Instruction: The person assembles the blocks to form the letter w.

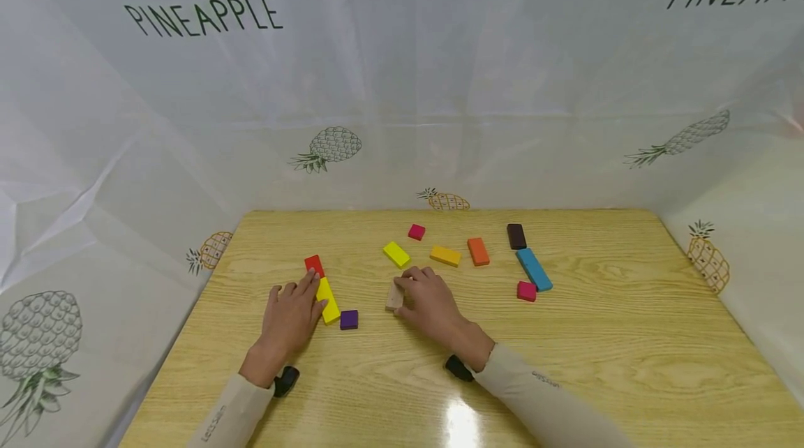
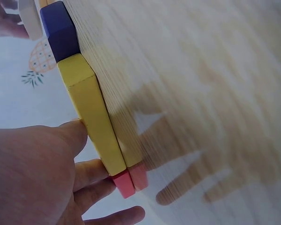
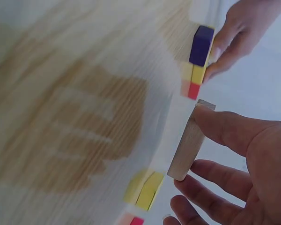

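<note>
My right hand (image 1: 435, 307) pinches a plain wooden block (image 3: 188, 145) by its two ends, thumb at one and fingers at the other. The left hand (image 1: 290, 317) rests against a long yellow block (image 1: 327, 303) and a red block (image 1: 314, 265), thumb on the yellow one and fingertips by the red one. These two blocks lie end to end in a slanting line. A short purple block (image 1: 349, 319) stands at the near end of the yellow block, also seen in the left wrist view.
Beyond the right hand lie a yellow-green block (image 1: 396, 254), a pink block (image 1: 417, 232), an amber block (image 1: 445, 256) and an orange block (image 1: 478, 251). Farther right are a dark brown block (image 1: 516, 236), a blue block (image 1: 534, 269) and another pink block (image 1: 526, 291). A pineapple-print sheet (image 1: 389, 78) surrounds the wooden table (image 1: 628, 336).
</note>
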Tool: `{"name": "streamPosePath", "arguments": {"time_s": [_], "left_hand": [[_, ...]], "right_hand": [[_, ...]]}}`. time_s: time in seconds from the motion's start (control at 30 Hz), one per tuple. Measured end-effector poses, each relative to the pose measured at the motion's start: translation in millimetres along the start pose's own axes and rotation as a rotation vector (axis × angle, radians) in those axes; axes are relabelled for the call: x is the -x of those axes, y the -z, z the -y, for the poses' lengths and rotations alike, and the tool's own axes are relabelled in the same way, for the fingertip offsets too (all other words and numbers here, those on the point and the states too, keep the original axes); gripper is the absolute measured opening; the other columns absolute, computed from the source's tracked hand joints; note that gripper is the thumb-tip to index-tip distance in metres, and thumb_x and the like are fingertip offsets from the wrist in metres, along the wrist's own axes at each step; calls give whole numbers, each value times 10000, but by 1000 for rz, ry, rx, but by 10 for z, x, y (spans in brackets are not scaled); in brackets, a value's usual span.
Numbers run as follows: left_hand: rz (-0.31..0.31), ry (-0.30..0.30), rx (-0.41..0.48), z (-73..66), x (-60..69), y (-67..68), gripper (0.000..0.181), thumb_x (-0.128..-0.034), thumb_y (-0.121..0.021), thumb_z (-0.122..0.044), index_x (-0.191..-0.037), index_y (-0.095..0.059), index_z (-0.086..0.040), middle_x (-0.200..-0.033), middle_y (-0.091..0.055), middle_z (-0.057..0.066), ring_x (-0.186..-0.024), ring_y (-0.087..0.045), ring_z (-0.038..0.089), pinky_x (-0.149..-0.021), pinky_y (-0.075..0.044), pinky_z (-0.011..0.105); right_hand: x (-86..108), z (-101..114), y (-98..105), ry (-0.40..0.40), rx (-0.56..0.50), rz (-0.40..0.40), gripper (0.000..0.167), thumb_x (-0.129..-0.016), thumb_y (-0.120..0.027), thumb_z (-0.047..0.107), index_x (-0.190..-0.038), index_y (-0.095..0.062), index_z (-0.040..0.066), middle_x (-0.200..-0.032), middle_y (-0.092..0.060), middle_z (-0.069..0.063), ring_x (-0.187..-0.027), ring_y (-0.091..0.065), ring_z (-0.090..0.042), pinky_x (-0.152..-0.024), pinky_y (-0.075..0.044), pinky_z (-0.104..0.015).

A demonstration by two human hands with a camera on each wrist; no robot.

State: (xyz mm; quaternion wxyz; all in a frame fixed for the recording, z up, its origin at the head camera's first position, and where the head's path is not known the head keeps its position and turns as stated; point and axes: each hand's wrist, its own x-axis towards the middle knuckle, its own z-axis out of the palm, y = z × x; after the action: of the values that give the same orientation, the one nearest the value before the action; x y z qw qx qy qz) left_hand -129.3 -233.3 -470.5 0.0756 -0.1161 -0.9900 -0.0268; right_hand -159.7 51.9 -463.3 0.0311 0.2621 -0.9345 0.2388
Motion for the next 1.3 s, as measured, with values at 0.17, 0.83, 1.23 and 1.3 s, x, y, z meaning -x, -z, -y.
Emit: {"name": "streamPosePath", "arguments": {"time_s": [0.17, 0.83, 1.23, 1.3], "left_hand": [[3, 6, 9, -2, -4, -1, 526, -1054, -656, -257, -1489, -578, 28, -1554, -550, 197, -1253, -597, 439, -1085, -410, 656], [5, 5, 14, -10, -17, -7, 524, -1060, -645, -255, -1494, -571, 31, -1557, -546, 199, -1254, -597, 444, -1080, -411, 656], [35, 16, 11, -5, -22, -9, 534, -1070, -627, -263, -1512, -552, 28, -1575, -526, 199, -1271, -585, 449, -1095, -396, 663], [43, 20, 11, -7, -19, -4, 535, -1071, -626, -261, -1515, -548, 28, -1577, -524, 199, -1274, -585, 449, -1098, -394, 663]], "right_hand": [[-72, 120, -85, 4, 49, 21, 509, -894, -877, 235, -1337, -723, 38, -1290, -674, -89, -1166, -595, -287, -1018, -519, -442], [-214, 304, -249, -51, 83, 65, 479, -896, -881, 237, -1314, -733, 57, -1255, -670, -86, -1129, -587, -272, -929, -525, -431], [-253, 350, -268, -61, 104, 93, 459, -904, -868, 234, -1305, -726, 61, -1240, -651, -77, -1108, -572, -263, -957, -516, -438], [-254, 360, -276, -62, 102, 94, 457, -910, -863, 246, -1305, -724, 64, -1246, -648, -75, -1114, -569, -263, -964, -513, -438]]}}
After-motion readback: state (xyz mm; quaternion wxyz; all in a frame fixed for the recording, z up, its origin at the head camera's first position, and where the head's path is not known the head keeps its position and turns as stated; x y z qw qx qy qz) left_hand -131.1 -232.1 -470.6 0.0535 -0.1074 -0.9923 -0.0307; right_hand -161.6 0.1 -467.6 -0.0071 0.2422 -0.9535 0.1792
